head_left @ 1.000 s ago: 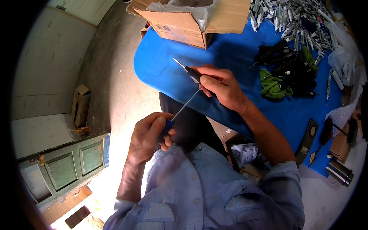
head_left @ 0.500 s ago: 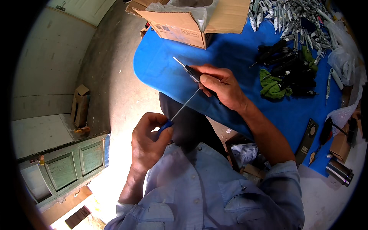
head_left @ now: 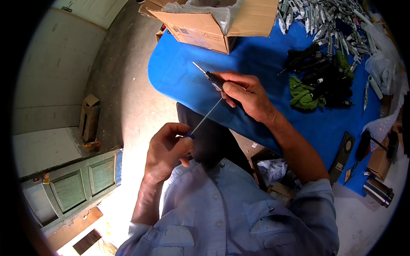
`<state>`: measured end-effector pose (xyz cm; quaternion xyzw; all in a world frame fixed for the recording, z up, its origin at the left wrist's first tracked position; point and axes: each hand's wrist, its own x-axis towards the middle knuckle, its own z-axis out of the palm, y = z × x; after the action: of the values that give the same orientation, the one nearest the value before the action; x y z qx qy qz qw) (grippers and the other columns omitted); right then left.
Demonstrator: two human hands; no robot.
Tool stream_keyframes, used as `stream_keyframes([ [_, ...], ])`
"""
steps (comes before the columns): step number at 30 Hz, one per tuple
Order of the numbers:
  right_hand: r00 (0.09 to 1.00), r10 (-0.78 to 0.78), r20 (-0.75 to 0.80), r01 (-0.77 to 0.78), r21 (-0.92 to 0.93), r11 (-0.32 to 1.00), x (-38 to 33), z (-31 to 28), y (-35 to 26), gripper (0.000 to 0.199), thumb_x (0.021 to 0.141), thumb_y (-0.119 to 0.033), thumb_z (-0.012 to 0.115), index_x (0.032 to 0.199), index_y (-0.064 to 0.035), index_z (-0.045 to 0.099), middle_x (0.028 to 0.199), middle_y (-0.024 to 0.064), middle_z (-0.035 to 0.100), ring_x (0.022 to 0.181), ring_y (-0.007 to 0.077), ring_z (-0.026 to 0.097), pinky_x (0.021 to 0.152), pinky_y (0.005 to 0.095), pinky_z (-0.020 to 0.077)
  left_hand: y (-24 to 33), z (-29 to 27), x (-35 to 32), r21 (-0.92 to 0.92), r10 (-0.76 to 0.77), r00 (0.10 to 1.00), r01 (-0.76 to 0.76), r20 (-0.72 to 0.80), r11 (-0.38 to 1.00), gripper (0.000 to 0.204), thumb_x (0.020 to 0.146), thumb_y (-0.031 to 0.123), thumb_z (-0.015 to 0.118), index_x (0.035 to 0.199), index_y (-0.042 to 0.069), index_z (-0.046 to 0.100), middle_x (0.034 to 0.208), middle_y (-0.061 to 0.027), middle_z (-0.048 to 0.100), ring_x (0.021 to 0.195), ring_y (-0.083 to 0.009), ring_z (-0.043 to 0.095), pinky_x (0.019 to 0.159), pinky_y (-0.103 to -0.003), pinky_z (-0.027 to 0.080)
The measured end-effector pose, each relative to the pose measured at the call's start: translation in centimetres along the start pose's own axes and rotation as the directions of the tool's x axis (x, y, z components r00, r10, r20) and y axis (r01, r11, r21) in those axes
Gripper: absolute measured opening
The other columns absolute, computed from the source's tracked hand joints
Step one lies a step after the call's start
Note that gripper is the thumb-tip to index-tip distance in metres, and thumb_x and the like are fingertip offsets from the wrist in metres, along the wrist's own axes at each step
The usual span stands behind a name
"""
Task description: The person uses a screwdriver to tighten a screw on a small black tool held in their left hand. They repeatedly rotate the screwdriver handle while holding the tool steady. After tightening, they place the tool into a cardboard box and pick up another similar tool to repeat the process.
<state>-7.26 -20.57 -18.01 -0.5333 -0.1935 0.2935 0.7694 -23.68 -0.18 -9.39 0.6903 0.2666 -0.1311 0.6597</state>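
My left hand is closed round the blue handle of a screwdriver, low in front of my shirt. Most of the handle is hidden by the fingers. The long thin metal shaft slants up and right, and its tip meets the underside of a slim black device. That device is gripped by my right hand, thumb on top and fingers wrapped behind. A thin pale metal rod sticks out of its far end, over the blue table surface. Fingers cover the exact contact of the screwdriver tip.
At the table's far edge stands an open cardboard box lined with plastic. To the far right lie many slim grey-white parts, black devices and a green cloth. A metal cylinder rests at the right.
My left hand has turned on the screwdriver handle: its fingers now cover more of the blue grip. The right hand and the black device have barely moved.
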Motion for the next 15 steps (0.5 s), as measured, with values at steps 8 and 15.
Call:
stream_keyframes([
  [8,0.999,-0.032,-0.006,0.032,0.0,1.0,0.07,0.17,0.3,0.037,0.104,-0.011,0.058,0.136,0.0044,0.064,0.079,-0.002,0.059,0.065,0.0036,0.051,0.057,0.0206,0.0408,-0.34,0.38,-0.87,0.198,0.18,0.98,-0.161,-0.081,0.967,0.032,0.088,0.002,0.073,0.117,-0.004,0.06,0.099,-0.0114,0.068,0.078,-0.0119,0.066,0.061,-0.025,0.058],
  [15,1.0,-0.021,0.016,0.022,-0.009,1.0,0.05,0.07,0.09,0.037,0.105,-0.011,0.056,0.137,0.005,0.063,0.085,0.0038,0.062,0.067,0.0081,0.052,0.061,0.0231,0.0431,-0.28,-0.24,-0.38,-0.035,0.034,0.999,-0.034,-0.018,0.999,0.023,0.099,0.007,0.063,0.119,-0.005,0.063,0.094,-0.0124,0.071,0.073,-0.0133,0.069,0.058,-0.025,0.057],
])
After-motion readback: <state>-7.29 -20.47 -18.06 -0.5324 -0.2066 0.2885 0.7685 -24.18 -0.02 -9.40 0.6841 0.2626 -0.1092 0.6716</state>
